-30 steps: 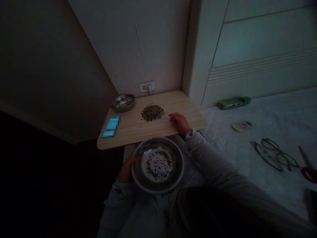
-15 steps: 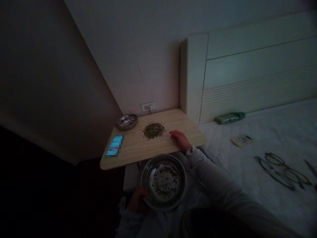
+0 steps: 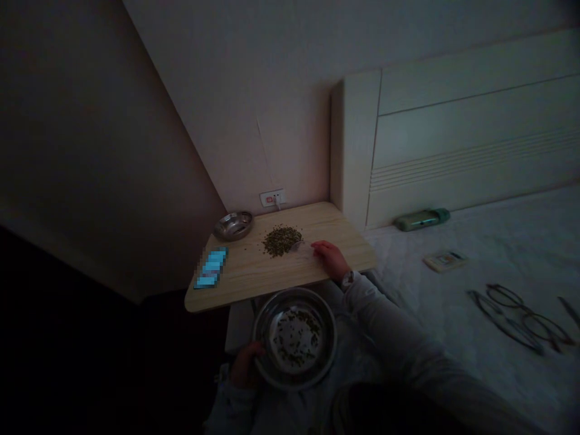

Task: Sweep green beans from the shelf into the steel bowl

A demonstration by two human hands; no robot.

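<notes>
My left hand (image 3: 247, 362) is closed on the left rim of a metal bowl (image 3: 330, 347), held just below the table's front edge. Scattered green-brown bits, seed-like in the dim light, lie over the bowl's bottom. Above the tabletop, my right hand (image 3: 330, 258) pinches the handle of a spoon (image 3: 298, 246). The spoon's head touches the right edge of a pile of small green-brown seed-like pieces (image 3: 281, 239). Its bowl shows only faintly against the wood.
The pile lies on a light wooden table (image 3: 244, 275). A smaller metal bowl (image 3: 233, 226) and a lit phone (image 3: 211, 268) are at its left. On the bed at right lie a green bottle (image 3: 421, 219), a small flat pack (image 3: 444, 260) and eyeglasses (image 3: 505, 296).
The metal bowl in my left hand has shifted slightly left, and the bits inside it lie differently. My right hand stays beside the pile with the spoon. The view has tilted a little.
</notes>
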